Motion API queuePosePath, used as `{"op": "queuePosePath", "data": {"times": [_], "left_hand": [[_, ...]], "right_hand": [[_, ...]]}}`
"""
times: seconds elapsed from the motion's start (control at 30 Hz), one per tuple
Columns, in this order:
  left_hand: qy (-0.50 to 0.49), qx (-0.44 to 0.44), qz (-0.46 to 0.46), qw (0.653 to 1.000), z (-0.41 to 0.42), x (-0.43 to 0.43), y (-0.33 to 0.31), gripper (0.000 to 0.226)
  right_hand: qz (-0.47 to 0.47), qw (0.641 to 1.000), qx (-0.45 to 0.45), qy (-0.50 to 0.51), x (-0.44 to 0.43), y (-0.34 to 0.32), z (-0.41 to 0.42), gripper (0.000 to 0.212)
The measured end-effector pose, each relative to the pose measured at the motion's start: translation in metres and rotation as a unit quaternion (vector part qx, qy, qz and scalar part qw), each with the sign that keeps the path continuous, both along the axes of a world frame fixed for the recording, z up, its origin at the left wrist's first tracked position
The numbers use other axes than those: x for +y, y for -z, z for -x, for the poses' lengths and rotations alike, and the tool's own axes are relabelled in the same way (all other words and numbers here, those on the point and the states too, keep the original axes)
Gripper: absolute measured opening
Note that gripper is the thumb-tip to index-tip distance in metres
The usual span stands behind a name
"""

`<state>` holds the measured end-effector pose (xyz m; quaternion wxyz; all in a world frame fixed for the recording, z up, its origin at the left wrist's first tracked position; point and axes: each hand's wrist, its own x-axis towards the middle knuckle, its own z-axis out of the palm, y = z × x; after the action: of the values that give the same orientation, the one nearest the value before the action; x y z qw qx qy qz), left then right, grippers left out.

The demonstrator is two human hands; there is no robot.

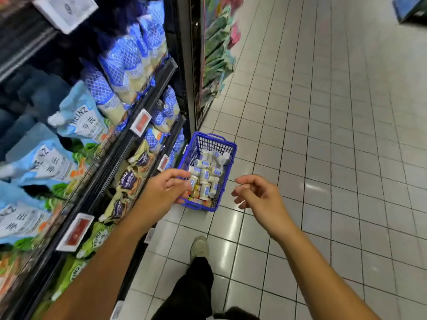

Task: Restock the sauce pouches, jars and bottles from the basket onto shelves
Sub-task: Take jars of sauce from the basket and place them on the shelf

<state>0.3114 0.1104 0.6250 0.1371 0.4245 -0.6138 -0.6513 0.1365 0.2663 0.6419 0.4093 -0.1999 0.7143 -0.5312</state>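
While the blue plastic basket (215, 144) stood on the white tiled floor (323, 158) at the centre of the frame, just beside the foot of the shelves (115, 153), both hands hung above it.

Basket contents: small white-capped bottles (204, 174) with blue-and-white labels, lying jumbled, about fifteen; overlap prevented an exact count. At the near end, at least two yellow-orange jars (196, 192).

Left hand (171, 188): in front of the basket's near left corner, fingers loosely curved, thumb apart, nothing seen in its grasp. Contact with the rim could not be judged.

Right hand (256, 195): right of the basket, above the floor, fingers loosely curled, holding nothing.

Shelves, left half of frame:
- pale blue Heinz pouches (78, 121), three with readable print, left edge;
- blue lattice-print pouches (129, 61), upper centre, packed in rows, blurred, not countable;
- purple-label pouches (128, 181), three made out, lower centre;
- green Heinz pouches (99, 236), two made out, lower left;
- red price tags (141, 122), three on the shelf edges; one white tag (67, 10) at upper left.

Bottom centre: one pale shoe (199, 247) and one black trouser leg (191, 289).
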Motion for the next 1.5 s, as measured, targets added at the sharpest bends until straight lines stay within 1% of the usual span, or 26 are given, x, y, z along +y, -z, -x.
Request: {"op": "queuePosePath", "data": {"times": [0.17, 0.53, 0.63, 0.7, 0.8, 0.97, 1.1, 1.17, 1.27, 1.37, 1.5], "left_hand": [[0.020, -0.026, -0.027, 0.999, 0.025, -0.045, 0.027, 0.014], [-0.018, -0.046, -0.064, 0.997, 0.089, -0.116, 0.062, 0.015], [-0.016, -0.058, -0.073, 0.996, 0.110, -0.133, 0.084, 0.015], [-0.017, -0.073, -0.077, 0.994, 0.125, -0.146, 0.102, 0.019], [-0.021, -0.104, -0.096, 0.990, 0.150, -0.165, 0.130, 0.015], [-0.043, -0.149, -0.127, 0.980, 0.179, -0.200, 0.191, 0.022], [-0.063, -0.175, -0.152, 0.971, 0.196, -0.219, 0.243, 0.021], [-0.069, -0.192, -0.158, 0.966, 0.204, -0.224, 0.271, 0.019], [-0.051, -0.215, -0.185, 0.958, 0.212, -0.228, 0.318, 0.015], [-0.040, -0.252, -0.196, 0.947, 0.214, -0.230, 0.369, 0.012], [-0.012, -0.302, -0.189, 0.934, 0.215, -0.233, 0.449, 0.011]], "right_hand": [[-0.035, 0.999, -0.002, -0.005, -0.045, 0.023, 0.026, 0.011], [-0.057, 0.998, -0.022, -0.007, -0.119, 0.072, 0.101, 0.013], [-0.071, 0.997, -0.035, -0.008, -0.137, 0.094, 0.129, 0.016], [-0.084, 0.996, -0.040, -0.014, -0.150, 0.111, 0.150, 0.018], [-0.116, 0.992, -0.031, -0.045, -0.171, 0.140, 0.182, 0.017], [-0.150, 0.983, -0.030, -0.100, -0.207, 0.191, 0.229, 0.022], [-0.195, 0.972, -0.031, -0.127, -0.233, 0.240, 0.255, 0.019], [-0.217, 0.965, -0.016, -0.149, -0.245, 0.269, 0.263, 0.018], [-0.255, 0.950, 0.010, -0.181, -0.264, 0.320, 0.270, 0.017], [-0.289, 0.936, 0.030, -0.196, -0.284, 0.376, 0.272, 0.009], [-0.319, 0.912, 0.115, -0.230, -0.307, 0.459, 0.273, 0.033]]}}
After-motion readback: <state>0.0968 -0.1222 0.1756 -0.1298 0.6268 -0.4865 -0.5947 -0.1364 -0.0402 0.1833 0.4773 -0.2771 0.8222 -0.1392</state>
